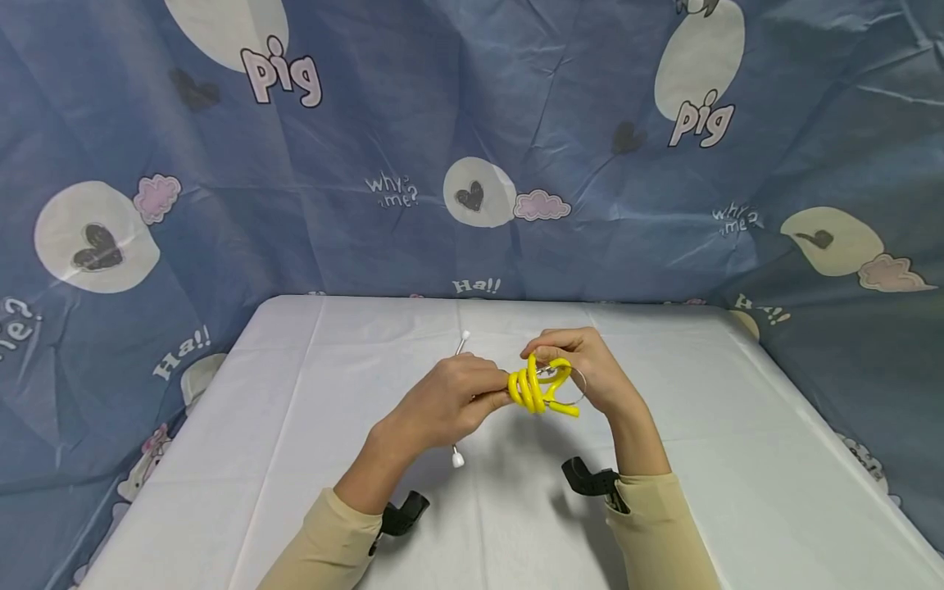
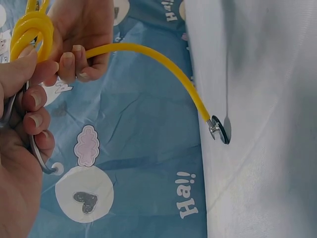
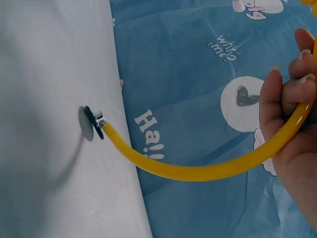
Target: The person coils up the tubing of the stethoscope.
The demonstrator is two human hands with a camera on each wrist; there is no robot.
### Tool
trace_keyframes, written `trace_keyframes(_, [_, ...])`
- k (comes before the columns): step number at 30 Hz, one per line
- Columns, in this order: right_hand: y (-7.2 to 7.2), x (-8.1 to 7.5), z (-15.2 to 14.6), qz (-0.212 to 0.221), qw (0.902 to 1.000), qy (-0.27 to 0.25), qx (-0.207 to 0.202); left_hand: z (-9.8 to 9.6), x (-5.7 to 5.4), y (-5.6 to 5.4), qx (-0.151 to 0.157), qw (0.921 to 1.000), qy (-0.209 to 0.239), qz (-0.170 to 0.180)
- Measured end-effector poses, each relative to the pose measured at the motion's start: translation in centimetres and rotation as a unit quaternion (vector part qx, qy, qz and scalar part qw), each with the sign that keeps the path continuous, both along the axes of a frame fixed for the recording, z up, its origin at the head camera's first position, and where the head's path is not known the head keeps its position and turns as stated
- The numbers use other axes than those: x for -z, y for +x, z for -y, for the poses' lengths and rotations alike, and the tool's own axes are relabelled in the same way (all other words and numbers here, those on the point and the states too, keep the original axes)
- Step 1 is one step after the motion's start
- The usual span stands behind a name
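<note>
Both hands hold a stethoscope with yellow tubing [image 1: 527, 389], raised above the white table. My left hand [image 1: 450, 401] grips its metal ear tubes, and the white ear tips [image 1: 458, 460] stick out on either side of the hand. In front of the left fingers the tubing is wound in several loops. My right hand [image 1: 590, 373] has its fingers curled round the tubing on the right of the coil. From the right hand a length of tubing [image 3: 198, 172] hangs in a curve, with the round chest piece [image 2: 220, 130] at its end close to the tabletop.
A white cloth covers the table [image 1: 354, 328]. Behind it hangs a blue printed curtain [image 1: 369, 123], which also runs along both sides. Black wrist mounts [image 1: 404, 515] sit at both cuffs, near the sleeves.
</note>
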State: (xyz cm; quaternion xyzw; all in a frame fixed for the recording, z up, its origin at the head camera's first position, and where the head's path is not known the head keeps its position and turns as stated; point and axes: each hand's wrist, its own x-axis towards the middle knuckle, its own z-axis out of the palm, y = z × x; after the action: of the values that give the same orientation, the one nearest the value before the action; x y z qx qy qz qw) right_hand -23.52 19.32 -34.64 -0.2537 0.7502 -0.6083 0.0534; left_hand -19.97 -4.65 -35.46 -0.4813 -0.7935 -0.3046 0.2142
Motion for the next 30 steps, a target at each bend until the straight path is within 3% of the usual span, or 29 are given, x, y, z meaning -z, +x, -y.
trace_keyframes(6, [-0.2,0.0,0.5,-0.027,0.9993,0.022,0.009,0.2,-0.1,-0.1,-0.028,0.9993,0.024,0.003])
trace_keyframes(11, [-0.3,0.2,0.7,-0.025,0.9996,0.007,-0.014,0.2,-0.2,0.0,-0.056,0.9964,0.057,0.028])
trace_keyframes(15, [-0.1,0.3,0.8,0.012,0.9996,-0.024,-0.008,0.0,-0.3,0.2,-0.098,0.9906,0.072,0.063])
trace_keyframes(23, [0.3,-0.2,1.7,0.0,1.0,-0.005,0.007,0.1,-0.4,0.3,-0.167,0.976,0.106,0.09])
trace_keyframes(30, [0.6,-0.5,2.4,-0.009,0.9988,0.01,0.047,0.0,-0.4,0.3,-0.183,0.9717,0.116,0.095])
